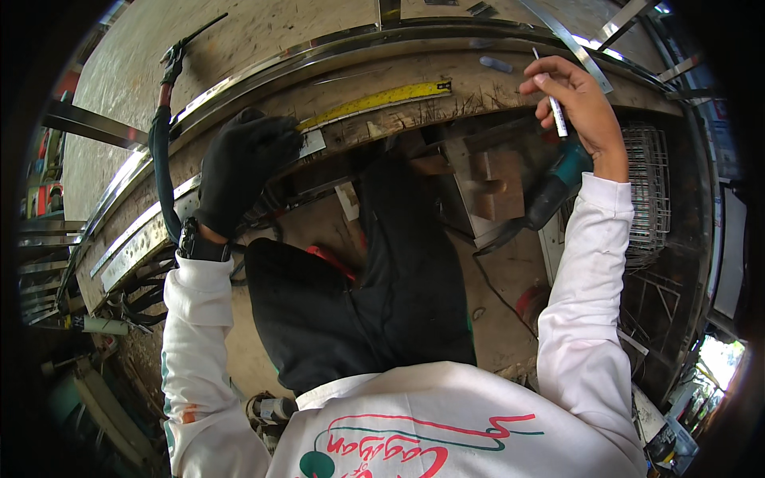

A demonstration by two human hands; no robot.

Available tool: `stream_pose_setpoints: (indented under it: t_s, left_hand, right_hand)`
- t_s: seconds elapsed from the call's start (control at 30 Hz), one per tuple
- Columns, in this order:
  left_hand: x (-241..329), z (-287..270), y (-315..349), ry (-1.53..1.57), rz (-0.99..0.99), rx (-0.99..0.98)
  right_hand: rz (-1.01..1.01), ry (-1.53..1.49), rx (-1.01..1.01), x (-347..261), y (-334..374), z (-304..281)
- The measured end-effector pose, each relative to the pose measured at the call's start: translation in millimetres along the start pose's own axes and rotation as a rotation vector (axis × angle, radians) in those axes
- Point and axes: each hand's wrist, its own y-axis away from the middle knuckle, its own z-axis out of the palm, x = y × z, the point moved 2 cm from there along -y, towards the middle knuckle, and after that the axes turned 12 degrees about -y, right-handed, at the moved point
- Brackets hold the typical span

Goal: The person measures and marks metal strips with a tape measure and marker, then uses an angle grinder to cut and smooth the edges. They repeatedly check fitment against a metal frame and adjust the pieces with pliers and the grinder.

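Gloved left hand (pixel 249 163) grips the drawn-out yellow tape measure (pixel 374 103); to its right, the right hand (pixel 580 103) holds a pen (pixel 557 118), not yet lowered

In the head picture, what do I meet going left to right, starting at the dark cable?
Dark cable, gloved left hand, yellow measuring tape, bare right hand with a white pen, wire rack.

view: head | mount: person's head, left of paired cameras | facing: steeply down, upright | nearest: white shirt (pixel 462 402) | farther: dark trousers (pixel 382 311), left hand (pixel 249 163), right hand (pixel 588 107), wooden workbench (pixel 414 68) | lens: fisheye, straight edges bowed
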Motion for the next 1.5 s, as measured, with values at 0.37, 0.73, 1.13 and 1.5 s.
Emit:
stream_pose_setpoints:
  t_s: [0.37, 0.73, 1.13, 1.5]
  left_hand:
    - [1.1, -1.1, -0.7, -0.066, 0.059, -0.021]
    - [2.6, -0.1, 0.0, -0.031, -0.004, 0.003]
    - [1.2, 1.7, 0.3, 0.002, -0.013, -0.003]
    - [-0.4, 2.0, -0.7, -0.012, -0.013, -0.01]
  right_hand:
    - [-0.403, -0.787, -0.177, 41.1, -5.1, 76.5]
    - [-0.535, -0.371, 0.06, 42.1, 14.8, 139.4]
    - [-0.605, -0.224, 0.179, 44.1, 16.8, 151.4]
    - [-0.626, -0.126, 0.184, 39.8, 17.8, 150.6]
